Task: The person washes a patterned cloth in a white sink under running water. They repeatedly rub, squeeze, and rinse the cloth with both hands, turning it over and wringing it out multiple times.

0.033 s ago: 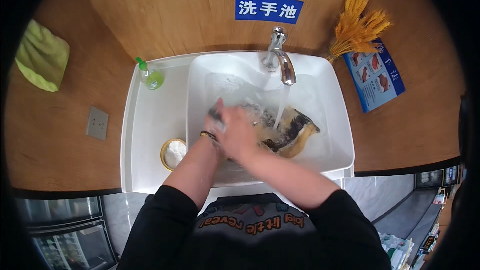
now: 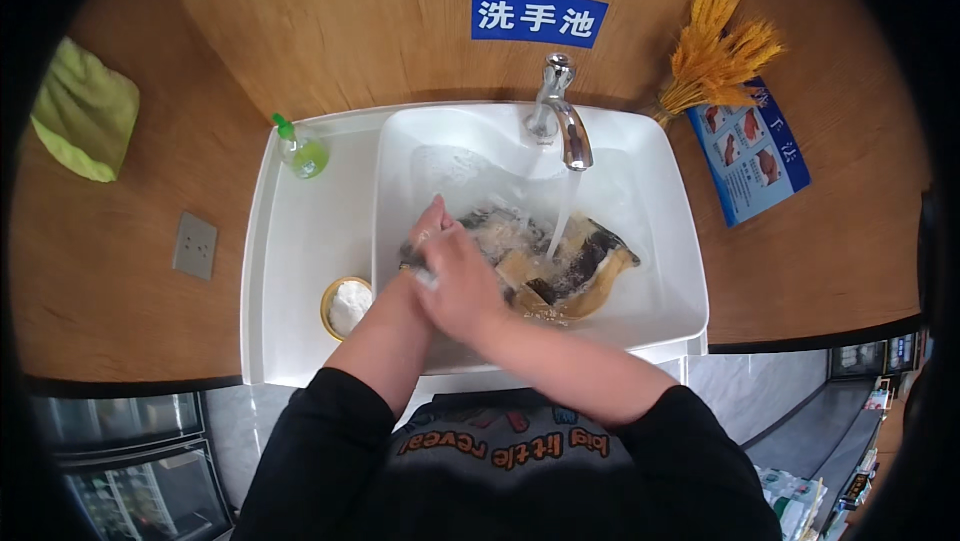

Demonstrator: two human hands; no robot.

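Observation:
Black and tan wet cloth [image 2: 575, 276] lies bunched in cloudy water in the white sink [image 2: 660, 156], to the right of my hands. My left hand [image 2: 428, 231] is raised at the sink's left side, its fingers pressed together, partly covered and blurred. Over its palm and wrist side, my right hand [image 2: 460, 276] bends with curled fingers. Something whitish, suds or an object, shows between the hands; I cannot make out what they grip. A dark band circles my left wrist. Water runs from the chrome faucet [image 2: 570, 126] onto the cloth.
Left of the sink stand a small bowl of white powder [image 2: 350, 309] and a green-topped pump bottle [image 2: 303, 153]. A green towel [image 2: 88, 111] hangs on the left wall. Dried wheat stalks [image 2: 715, 61] and a blue poster [image 2: 748, 156] are at the right.
My hands have shifted slightly, the right one a little left and closer round the left. More of the cloth shows beside them. The dark patch by my left hand is less visible.

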